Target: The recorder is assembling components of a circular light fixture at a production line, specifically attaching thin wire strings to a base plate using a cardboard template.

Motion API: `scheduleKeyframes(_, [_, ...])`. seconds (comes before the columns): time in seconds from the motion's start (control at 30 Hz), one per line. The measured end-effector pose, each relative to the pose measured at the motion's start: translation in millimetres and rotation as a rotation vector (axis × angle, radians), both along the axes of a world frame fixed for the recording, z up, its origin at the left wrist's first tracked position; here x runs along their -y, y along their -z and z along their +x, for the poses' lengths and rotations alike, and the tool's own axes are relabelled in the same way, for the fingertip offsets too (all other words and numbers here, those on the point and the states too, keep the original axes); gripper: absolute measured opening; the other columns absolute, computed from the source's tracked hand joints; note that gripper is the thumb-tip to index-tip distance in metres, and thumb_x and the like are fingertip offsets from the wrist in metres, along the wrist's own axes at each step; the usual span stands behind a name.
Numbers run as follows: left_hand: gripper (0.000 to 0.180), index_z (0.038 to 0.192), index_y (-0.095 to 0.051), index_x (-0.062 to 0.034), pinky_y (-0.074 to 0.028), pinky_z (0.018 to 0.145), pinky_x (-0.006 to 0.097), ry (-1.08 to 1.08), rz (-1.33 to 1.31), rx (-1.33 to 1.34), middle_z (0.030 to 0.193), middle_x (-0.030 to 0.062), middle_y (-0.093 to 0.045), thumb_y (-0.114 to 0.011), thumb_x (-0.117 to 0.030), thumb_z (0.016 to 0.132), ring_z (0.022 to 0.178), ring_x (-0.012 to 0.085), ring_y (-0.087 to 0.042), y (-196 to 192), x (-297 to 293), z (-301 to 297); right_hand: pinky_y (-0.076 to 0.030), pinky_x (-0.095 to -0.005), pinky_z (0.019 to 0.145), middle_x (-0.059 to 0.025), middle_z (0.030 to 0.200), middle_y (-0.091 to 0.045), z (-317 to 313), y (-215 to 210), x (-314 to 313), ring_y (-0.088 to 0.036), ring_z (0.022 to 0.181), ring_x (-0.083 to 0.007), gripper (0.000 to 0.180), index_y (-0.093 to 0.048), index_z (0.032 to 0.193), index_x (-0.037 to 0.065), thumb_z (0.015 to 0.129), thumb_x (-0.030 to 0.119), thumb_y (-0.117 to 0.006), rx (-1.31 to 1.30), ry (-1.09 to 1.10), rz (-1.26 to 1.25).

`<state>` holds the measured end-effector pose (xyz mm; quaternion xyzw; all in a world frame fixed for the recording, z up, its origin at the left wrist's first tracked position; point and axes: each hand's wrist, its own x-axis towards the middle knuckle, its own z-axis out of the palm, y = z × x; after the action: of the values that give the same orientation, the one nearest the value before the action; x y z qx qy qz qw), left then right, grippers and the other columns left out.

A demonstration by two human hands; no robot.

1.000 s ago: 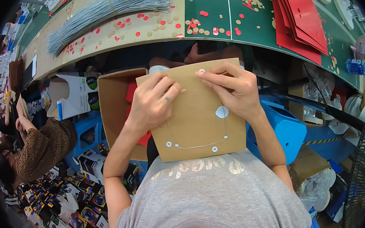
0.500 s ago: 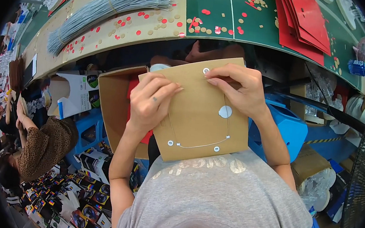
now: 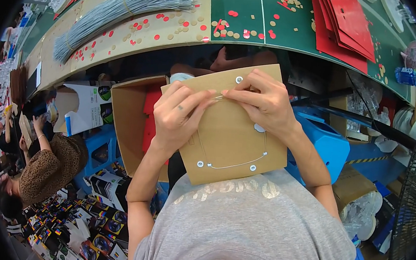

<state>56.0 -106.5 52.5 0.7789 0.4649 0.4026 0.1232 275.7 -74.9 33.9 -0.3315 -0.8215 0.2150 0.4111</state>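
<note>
A brown card panel (image 3: 232, 132) leans against my shirt, tilted up toward the table. White-ringed eyelets show on it, one of them (image 3: 239, 80) near the far edge and two near the close edge. A thin pale cord (image 3: 238, 167) runs in a curve across its lower part, with strands leading up toward my hands. My left hand (image 3: 175, 115) is closed in a pinch above the panel's upper middle. Against it, fingertips nearly meeting, my right hand (image 3: 268, 103) pinches too. A short pale piece of the cord shows between the fingertips.
Across the far side runs a table with a tied bundle of grey cords (image 3: 129, 11), scattered red and tan discs and stacked red card sheets (image 3: 343, 28). An open carton (image 3: 132, 123) stands left, a blue stool (image 3: 320, 145) right, a fan (image 3: 415, 197) far right. A co-worker (image 3: 53, 171) sits left.
My right hand has moved left, away from the far eyelet, to meet my left hand, which has shifted slightly right. The panel has shifted slightly right. The co-worker's arms have moved.
</note>
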Motion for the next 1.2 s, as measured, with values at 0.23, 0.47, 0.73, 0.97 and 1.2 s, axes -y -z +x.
scheduleKeyframes(0.23, [0.018,0.084,-0.075,-0.0058,-0.046,0.055,0.031,0.028,0.067,-0.034,0.068,0.0019,-0.060,-0.083,0.002,0.070,0.065,0.0195,-0.055,3,-1,2,-0.054,-0.0313,0.060,-0.0021,0.078,-0.065,-3,-6,2,-0.062,0.070,-0.0177,0.024,-0.080,0.094,0.009,0.072,0.002,-0.082,0.027,0.006,-0.002])
scheduleKeyframes(0.47, [0.018,0.084,-0.074,-0.0047,-0.047,0.055,0.032,0.043,0.117,-0.063,0.070,0.0027,-0.061,-0.083,0.002,0.070,0.066,0.0206,-0.056,2,-2,6,-0.053,-0.0321,0.060,-0.0035,0.081,-0.069,-6,-7,-1,-0.064,0.070,-0.0196,0.016,-0.079,0.087,0.008,0.071,0.004,-0.083,-0.060,-0.028,-0.018])
scheduleKeyframes(0.73, [0.015,0.078,-0.069,-0.0017,-0.050,0.060,0.033,0.233,0.002,-0.335,0.073,0.0053,-0.060,-0.077,0.001,0.066,0.074,0.0230,-0.061,-33,-13,0,-0.053,-0.0351,0.061,-0.0048,0.078,-0.067,-12,-9,5,-0.065,0.071,-0.0227,0.016,-0.076,0.082,0.006,0.067,0.003,-0.081,-0.023,-0.008,-0.055])
scheduleKeyframes(0.97, [0.017,0.081,-0.064,-0.0001,-0.050,0.067,0.035,0.416,-0.027,-0.704,0.078,0.0072,-0.057,-0.066,-0.009,0.067,0.082,0.0234,-0.059,-44,-25,3,-0.053,-0.0383,0.064,-0.0039,0.079,-0.065,-10,-8,6,-0.065,0.073,-0.0248,0.009,-0.072,0.080,0.006,0.073,0.007,-0.078,0.012,0.003,-0.054])
scheduleKeyframes(1.2, [0.018,0.081,-0.066,0.0009,-0.050,0.066,0.033,0.452,0.156,-0.717,0.076,0.0077,-0.058,-0.064,-0.014,0.070,0.077,0.0226,-0.060,-28,-20,1,-0.052,-0.0383,0.065,-0.0078,0.078,-0.061,-6,-9,-1,-0.063,0.076,-0.0263,0.012,-0.072,0.080,0.004,0.070,0.003,-0.079,0.005,-0.052,-0.081])
